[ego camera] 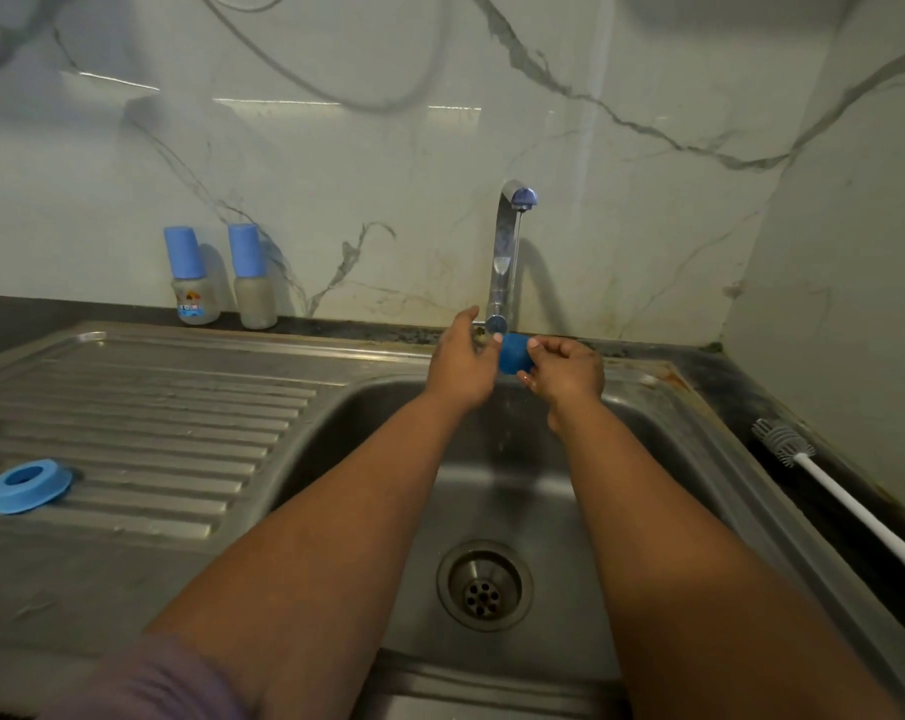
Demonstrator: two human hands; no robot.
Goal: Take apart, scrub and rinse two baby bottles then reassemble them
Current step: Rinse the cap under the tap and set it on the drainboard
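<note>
Stainless sink (648, 511) filled most of the shot, with the drain (484, 585) sitting nearest the camera between two outstretched forearms. Off to the left on the ribbed draining board (128, 407) lay a blue screw ring (28, 485), and on the right edge rested a bottle brush (824, 475). Both arms reached forward over the basin to the tap (507, 252). Right hand (564, 376) had its fingers curled, pinching a blue cap (515, 354) under the thin stream of water, while the left hand (461, 361) touched the cap's other side, fingers mostly straight. Furthest back, two baby bottles (222, 278) stood upright by the marble wall (336, 148), blue caps on.
</note>
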